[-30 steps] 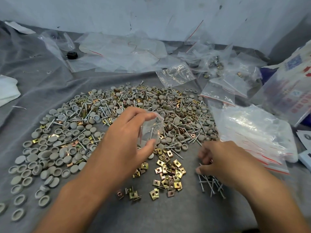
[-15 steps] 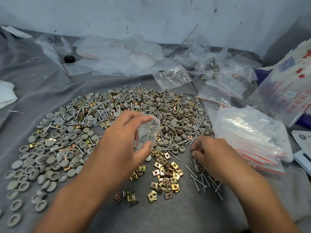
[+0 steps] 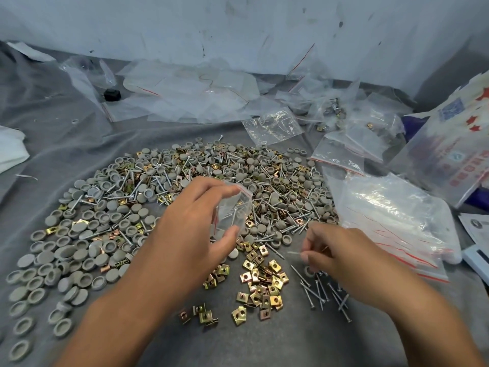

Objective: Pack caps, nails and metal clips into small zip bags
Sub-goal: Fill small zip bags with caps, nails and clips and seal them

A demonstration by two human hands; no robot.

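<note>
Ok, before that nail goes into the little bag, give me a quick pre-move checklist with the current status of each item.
1. Small zip bag held up by the left hand, between fingers and thumb: ok.
2. Bag mouth spread wide enough to take a nail: cannot tell; the red zip edge sits by the fingertips, the opening itself is not plain.
3. Nail pinched in the right hand, tip toward the bag: ok.
4. Only one nail picked up: cannot tell; it is blurred.
5. Bag already holds a nail: ok, one shows through the plastic.
6. More loose nails on the cloth under the right hand: ok.
</note>
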